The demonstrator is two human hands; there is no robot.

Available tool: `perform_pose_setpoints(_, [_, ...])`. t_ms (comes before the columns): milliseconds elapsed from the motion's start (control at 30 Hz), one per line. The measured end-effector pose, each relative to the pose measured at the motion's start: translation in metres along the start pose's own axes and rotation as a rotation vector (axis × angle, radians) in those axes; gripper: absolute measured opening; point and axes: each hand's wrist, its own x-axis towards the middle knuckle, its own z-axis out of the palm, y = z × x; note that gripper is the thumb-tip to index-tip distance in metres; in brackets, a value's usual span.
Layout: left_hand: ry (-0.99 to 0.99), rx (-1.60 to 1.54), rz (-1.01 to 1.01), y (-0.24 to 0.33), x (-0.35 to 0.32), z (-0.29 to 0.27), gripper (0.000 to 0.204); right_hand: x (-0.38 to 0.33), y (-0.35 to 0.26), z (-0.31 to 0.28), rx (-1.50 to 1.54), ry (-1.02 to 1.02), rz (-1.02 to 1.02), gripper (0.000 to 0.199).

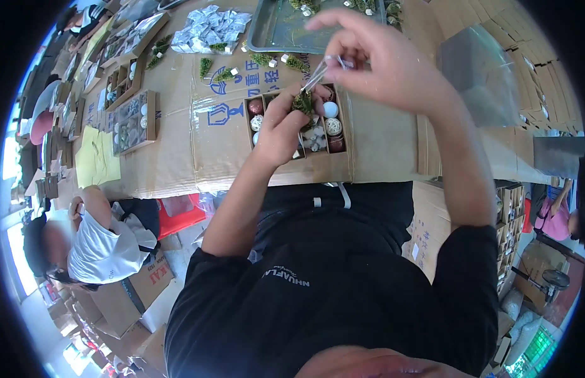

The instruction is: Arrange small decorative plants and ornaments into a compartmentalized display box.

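Over a divided box [344,129], my left hand [277,133] is closed with its fingertips around a small green mossy bundle [301,103]. Thin, pale, shiny strands [314,77] run from this bundle up to my right hand [377,66]. The right thumb and a finger pinch the strands' upper end, while the index finger stretches out to the left. Compartments in the box hold small balls: a white ball [331,109], a woven cream ball [333,126] and dark red ones [256,107]. My left hand hides part of the box's middle.
Loose green bundles with white tags [262,60] lie beyond the box. Farther back are a metal tray [283,38] and a pile of silvery packets [210,28]. Filled boxes [135,123] stand left, beside yellow paper [97,157]. A clear plastic bin [478,75] is right; a co-worker [103,246] sits left.
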Motion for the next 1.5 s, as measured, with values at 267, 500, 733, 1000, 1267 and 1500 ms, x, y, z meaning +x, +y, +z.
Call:
perform_pose_setpoints(267, [0.407, -0.856, -0.481, -0.019, -0.025, -0.006, 0.041, -0.075, 0.005, 0.164, -0.309, 0.437, 0.014, 0.069])
perform_pose_setpoints(500, [0.459, -0.717, -0.532, -0.038, -0.05, -0.009, 0.026, -0.084, 0.009, 0.176, -0.446, 0.349, -0.118, 0.04])
perform_pose_setpoints(733, [0.103, 0.795, 0.027, -0.023, -0.048, -0.009, 0.077, -0.059, 0.01, 0.147, 0.287, 0.319, 0.532, 0.028])
perform_pose_setpoints(1000, [-0.549, 1.314, 0.37, -0.025, -0.035, -0.058, 0.075, -0.056, 0.041, 0.158, 1.076, -0.229, 0.86, 0.03])
perform_pose_setpoints(1267, [-0.84, 1.298, 0.225, -0.019, -0.037, -0.081, 0.106, -0.053, 0.042, 0.231, 1.436, 0.303, 1.05, 0.031])
perform_pose_setpoints(1500, [-0.827, 1.428, 0.257, -0.032, -0.039, -0.093, 0.103, -0.058, 0.038, 0.184, 1.069, -0.131, 1.018, 0.035])
